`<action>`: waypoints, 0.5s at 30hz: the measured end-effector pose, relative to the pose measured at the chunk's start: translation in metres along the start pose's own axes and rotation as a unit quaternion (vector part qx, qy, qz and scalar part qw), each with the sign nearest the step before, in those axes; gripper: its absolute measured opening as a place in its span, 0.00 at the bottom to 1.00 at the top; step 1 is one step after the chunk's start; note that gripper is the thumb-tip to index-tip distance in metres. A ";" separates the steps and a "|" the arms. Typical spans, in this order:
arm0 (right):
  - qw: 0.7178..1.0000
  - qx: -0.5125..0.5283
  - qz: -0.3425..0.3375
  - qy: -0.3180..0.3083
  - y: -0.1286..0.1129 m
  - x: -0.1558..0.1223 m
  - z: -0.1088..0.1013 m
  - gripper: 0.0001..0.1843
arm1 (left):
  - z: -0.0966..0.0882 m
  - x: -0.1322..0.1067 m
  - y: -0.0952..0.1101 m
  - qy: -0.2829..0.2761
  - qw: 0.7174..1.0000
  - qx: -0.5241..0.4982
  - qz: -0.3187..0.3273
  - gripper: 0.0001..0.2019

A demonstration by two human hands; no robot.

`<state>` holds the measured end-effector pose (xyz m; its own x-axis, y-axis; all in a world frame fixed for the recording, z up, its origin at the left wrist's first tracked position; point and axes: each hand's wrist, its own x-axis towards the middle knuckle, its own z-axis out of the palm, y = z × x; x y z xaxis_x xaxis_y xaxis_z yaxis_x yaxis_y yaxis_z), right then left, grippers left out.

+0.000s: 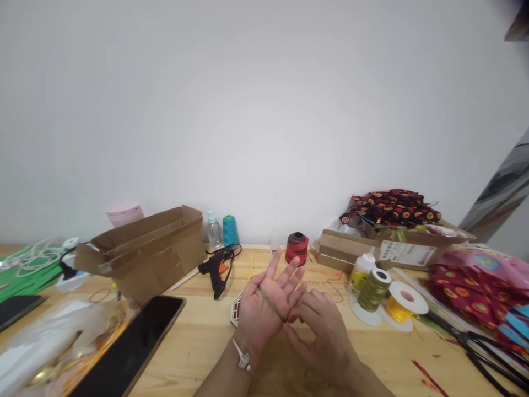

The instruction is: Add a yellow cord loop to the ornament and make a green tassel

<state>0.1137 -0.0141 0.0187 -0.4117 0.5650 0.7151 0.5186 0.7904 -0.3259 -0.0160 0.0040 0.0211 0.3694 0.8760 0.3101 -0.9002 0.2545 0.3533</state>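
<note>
The left hand point(265, 317) is spread, palm up, fingers apart. One green thread point(271, 302) crosses its palm diagonally. The right hand point(322, 325) has its fingertips gathered at the little-finger edge of that palm, where the thread ends from view; whether they clamp it cannot be determined.

The left hand partly covers one red-and-white lattice piece point(235, 310) on the wooden table point(198, 342). One black glue gun point(215, 273) lies beyond it, to the left. One cardboard box point(157, 259) stands further left, behind a large phone point(132, 344); a second phone point(19, 310) lies at the left edge, giving two.

Spools total four: one red-and-black spool point(297, 249) beyond the hands, one teal spool point(230, 230) near the wall, one green spool point(374, 292) and one yellow spool point(399, 312) to the right. Bottles total two: one glue bottle point(362, 269) touching or just beside the green spool, one clear spray bottle point(214, 236) beside the teal spool. One pair of scissors point(459, 334) lies at right.
</note>
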 end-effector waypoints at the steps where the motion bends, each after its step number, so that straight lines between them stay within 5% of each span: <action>1: 1.000 -0.003 -0.001 0.001 0.000 0.000 0.001 0.02 | 0.000 0.000 0.000 0.002 1.000 0.000 -0.001 0.26; 15: 1.000 0.030 0.008 -0.001 0.007 -0.001 -0.008 0.08 | 0.001 0.000 0.001 0.005 1.000 -0.020 -0.022 0.25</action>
<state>0.1239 -0.0110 0.0204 -0.4063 0.5778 0.7079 0.4790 0.7944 -0.3735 -0.0165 0.0038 0.0218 0.4074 0.8676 0.2851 -0.8915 0.3100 0.3303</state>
